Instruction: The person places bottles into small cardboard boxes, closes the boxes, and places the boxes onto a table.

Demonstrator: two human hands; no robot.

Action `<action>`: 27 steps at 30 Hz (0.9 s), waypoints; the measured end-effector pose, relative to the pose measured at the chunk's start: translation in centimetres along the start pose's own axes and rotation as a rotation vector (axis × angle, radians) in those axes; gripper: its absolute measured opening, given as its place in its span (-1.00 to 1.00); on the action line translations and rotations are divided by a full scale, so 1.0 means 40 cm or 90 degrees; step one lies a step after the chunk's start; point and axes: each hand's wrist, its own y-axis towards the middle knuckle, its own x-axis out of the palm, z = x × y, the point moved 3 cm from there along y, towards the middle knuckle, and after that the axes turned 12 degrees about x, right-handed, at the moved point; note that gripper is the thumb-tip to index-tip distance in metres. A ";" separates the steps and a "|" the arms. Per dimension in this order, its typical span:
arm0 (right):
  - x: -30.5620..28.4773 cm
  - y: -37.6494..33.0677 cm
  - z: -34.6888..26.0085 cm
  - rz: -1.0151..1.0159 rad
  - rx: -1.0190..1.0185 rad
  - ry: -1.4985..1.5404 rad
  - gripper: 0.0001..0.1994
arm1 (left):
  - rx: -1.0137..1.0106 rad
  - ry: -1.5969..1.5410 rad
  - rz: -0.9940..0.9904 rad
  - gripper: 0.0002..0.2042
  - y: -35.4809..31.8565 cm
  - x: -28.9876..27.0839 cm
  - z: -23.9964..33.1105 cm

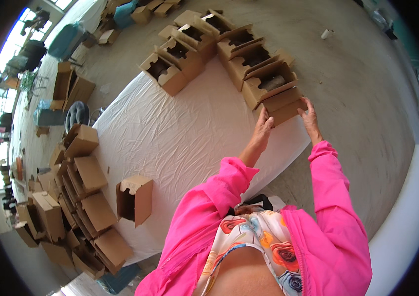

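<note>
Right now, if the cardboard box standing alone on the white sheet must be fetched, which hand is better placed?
Probably the left hand: it is nearer to that cardboard box, which sits on the person's left. The right hand is farther, at the right end of the carton between both hands.

A white-sheeted table [170,130] carries brown cardboard boxes [287,112].

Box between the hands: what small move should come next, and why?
I'd probably nudge the near box gently into line with the neighbouring box, since the left hand and right hand are at its opposite sides and it stands at the near end of that row.
</note>
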 end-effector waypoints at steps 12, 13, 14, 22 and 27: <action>0.028 0.114 0.185 0.046 -0.106 -0.235 -0.53 | 0.004 0.403 0.001 -0.66 -0.302 -0.206 0.128; 0.037 0.102 0.169 0.073 -0.075 -0.267 -0.51 | 0.015 0.435 0.049 -0.68 -0.362 -0.240 0.161; 0.037 0.089 0.138 0.103 -0.046 -0.299 -0.50 | 0.076 0.484 0.116 -0.69 -0.426 -0.285 0.190; 0.347 -0.425 -0.345 -0.047 -0.404 -0.074 -0.53 | 0.238 0.682 0.607 -0.77 -0.946 -0.432 0.451; 0.675 -0.826 -0.602 -0.540 -0.597 0.000 -0.44 | 0.325 0.660 0.748 -0.80 -1.136 -0.498 0.486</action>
